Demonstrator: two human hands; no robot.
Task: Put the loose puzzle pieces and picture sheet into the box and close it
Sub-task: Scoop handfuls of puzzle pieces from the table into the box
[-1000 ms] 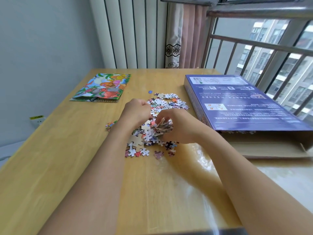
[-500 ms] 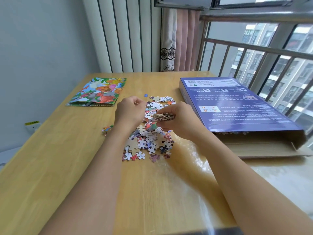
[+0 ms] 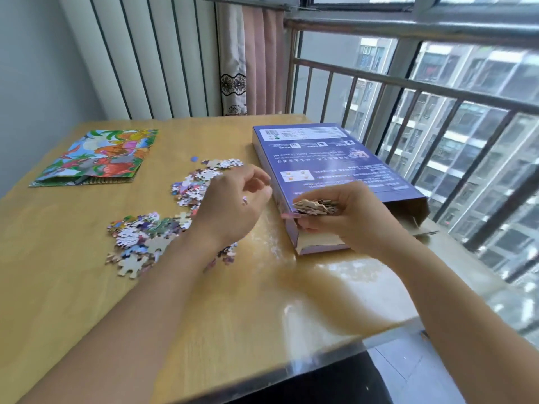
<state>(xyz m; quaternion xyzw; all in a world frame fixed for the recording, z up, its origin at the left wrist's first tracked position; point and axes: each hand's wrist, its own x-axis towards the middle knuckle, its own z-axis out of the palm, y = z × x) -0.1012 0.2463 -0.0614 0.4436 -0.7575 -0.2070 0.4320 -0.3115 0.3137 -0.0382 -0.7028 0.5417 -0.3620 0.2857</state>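
A purple puzzle box [image 3: 326, 161] lies flat on the right of the wooden table [image 3: 87, 287], its near end open with a brown flap [image 3: 420, 208] folded out. My right hand [image 3: 350, 220] grips a stack of puzzle pieces [image 3: 316, 206] at the box's open near-left corner. My left hand [image 3: 233, 205] hovers over the loose puzzle pieces [image 3: 145, 231] scattered mid-table, fingers loosely curled, holding nothing that I can see. The colourful picture sheet [image 3: 99, 156] lies at the far left of the table.
A window with a metal railing [image 3: 408, 83] runs close along the table's right side. A curtain [image 3: 250, 59] and ribbed wall panel stand behind the table. The table's near edge drops off at the bottom right.
My right hand has lifted a stack of pieces from the pile and carried it right to the box's open end. My left hand has risen off the pile. The camera has turned right.
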